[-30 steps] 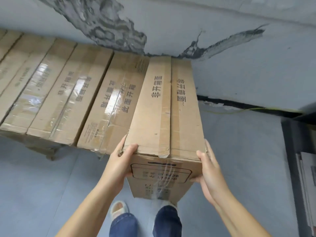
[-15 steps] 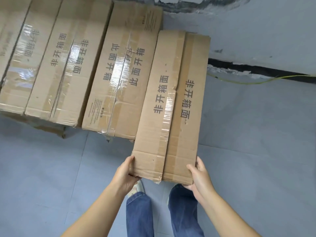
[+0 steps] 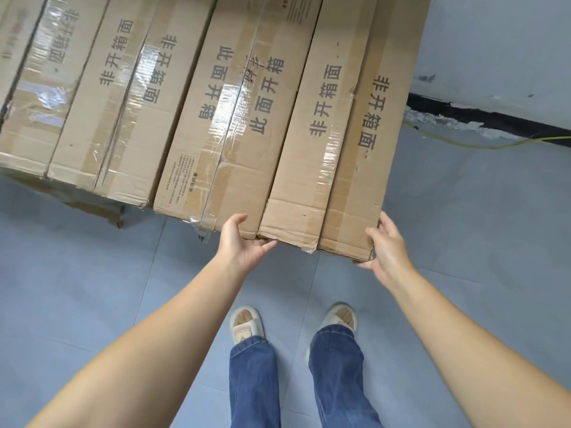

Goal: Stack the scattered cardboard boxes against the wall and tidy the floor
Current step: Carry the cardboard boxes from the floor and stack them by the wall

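My left hand [image 3: 244, 242] and right hand [image 3: 387, 247], fingers loose, touch the near corners of the long taped cardboard box [image 3: 340, 143], rightmost in the row [image 3: 123, 103]; bare tiled floor [image 3: 463, 227] lies right.

A pale grey tiled floor [image 3: 92, 288] with thin joint lines meets a light grey wall [image 3: 500, 41]. A black strip [image 3: 494, 118] with flaking edges runs along the wall's foot, and what may be a yellow-green cable [image 3: 482, 146] lies beside it.
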`<state>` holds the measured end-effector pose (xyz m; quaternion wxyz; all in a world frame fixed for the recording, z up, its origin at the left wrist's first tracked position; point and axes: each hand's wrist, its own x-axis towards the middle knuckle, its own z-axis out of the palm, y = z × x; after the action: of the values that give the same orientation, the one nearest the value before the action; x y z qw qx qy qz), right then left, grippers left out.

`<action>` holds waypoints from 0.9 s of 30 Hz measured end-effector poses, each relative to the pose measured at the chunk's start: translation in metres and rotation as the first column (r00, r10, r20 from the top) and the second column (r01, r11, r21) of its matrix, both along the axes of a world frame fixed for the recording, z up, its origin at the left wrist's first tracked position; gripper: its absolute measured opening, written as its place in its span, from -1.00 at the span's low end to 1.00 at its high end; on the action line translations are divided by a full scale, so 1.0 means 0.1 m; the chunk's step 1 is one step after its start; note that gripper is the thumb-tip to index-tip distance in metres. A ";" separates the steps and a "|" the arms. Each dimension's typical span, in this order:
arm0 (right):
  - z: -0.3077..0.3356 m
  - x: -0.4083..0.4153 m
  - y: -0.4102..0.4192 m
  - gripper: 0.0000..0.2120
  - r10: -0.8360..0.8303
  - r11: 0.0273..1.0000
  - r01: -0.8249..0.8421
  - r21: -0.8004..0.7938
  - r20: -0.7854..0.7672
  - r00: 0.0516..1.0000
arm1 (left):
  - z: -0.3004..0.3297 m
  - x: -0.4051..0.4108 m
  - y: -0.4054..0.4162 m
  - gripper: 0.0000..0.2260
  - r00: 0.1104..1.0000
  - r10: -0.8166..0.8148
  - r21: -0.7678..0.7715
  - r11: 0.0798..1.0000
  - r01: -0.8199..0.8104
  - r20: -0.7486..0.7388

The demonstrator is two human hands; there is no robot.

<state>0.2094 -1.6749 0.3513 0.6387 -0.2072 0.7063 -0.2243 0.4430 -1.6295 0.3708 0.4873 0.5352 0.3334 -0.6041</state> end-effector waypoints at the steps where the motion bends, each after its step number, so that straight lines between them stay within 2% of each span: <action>1: 0.00 -0.02 0.04 -0.49 0.017 1.000 -0.017 0.006 0.002 1.000 | 0.00 -0.02 0.04 -0.38 1.000 -0.014 0.002 1.000 0.014 0.017; 6: 0.17 -0.19 0.12 -0.49 0.097 0.990 -0.098 0.104 0.012 0.995 | 0.22 -0.07 0.28 -0.49 0.977 -0.172 0.013 0.985 0.171 0.125; 9: 0.56 -0.28 0.15 -0.51 0.243 0.966 -0.239 0.098 -0.029 0.970 | 0.60 -0.09 0.39 -0.67 0.907 -0.355 0.035 0.934 0.356 0.227; 11: 0.99 -0.34 0.20 -0.55 0.333 0.943 -0.332 0.028 -0.061 0.941 | 1.00 -0.12 0.47 -0.68 0.804 -0.510 0.040 0.851 0.524 0.306; 13: 1.50 -0.42 0.32 -0.60 0.396 0.914 -0.402 -0.056 -0.093 0.913 | 1.49 -0.15 0.57 -0.71 0.663 -0.635 0.026 0.730 0.683 0.396; 15: 2.03 -0.53 0.52 -0.63 0.455 0.871 -0.469 -0.145 -0.121 0.882 | 2.00 -0.18 0.71 -0.74 0.531 -0.680 -0.002 0.614 0.789 0.506; 17: 2.48 -0.70 0.78 -0.70 0.478 0.828 -0.500 -0.253 -0.146 0.866 | 2.47 -0.18 0.82 -0.77 0.401 -0.654 -0.021 0.508 0.861 0.641; 18: 2.70 -0.78 0.94 -0.69 0.460 0.824 -0.485 -0.294 -0.154 0.875 | 2.67 -0.18 0.88 -0.79 0.352 -0.624 -0.037 0.459 0.888 0.697; 20: 3.08 -0.95 1.30 -0.43 0.389 0.826 -0.430 -0.365 -0.185 0.903 | 3.01 -0.17 1.03 -0.83 0.297 -0.572 -0.080 0.374 0.924 0.764; 23: 3.49 -1.07 1.88 -0.33 0.245 0.828 -0.346 -0.441 -0.270 0.931 | 3.35 -0.09 1.27 -0.69 0.270 -0.505 -0.137 0.284 0.949 0.820; 25: 3.67 -1.02 2.33 -0.22 0.097 0.845 -0.213 -0.491 -0.251 0.963 | 3.48 -0.02 1.42 -0.72 0.265 -0.478 -0.173 0.229 0.958 0.838; 27: 3.79 -0.87 2.79 -0.16 -0.110 0.842 -0.004 -0.539 -0.179 0.978 | 3.57 0.08 1.53 -0.82 0.250 -0.445 -0.194 0.167 0.967 0.860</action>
<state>0.1222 -1.3962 0.7306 0.4731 -0.3796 0.6823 -0.4081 0.4510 -1.4769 0.7278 0.3452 0.5500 -0.4446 -0.6170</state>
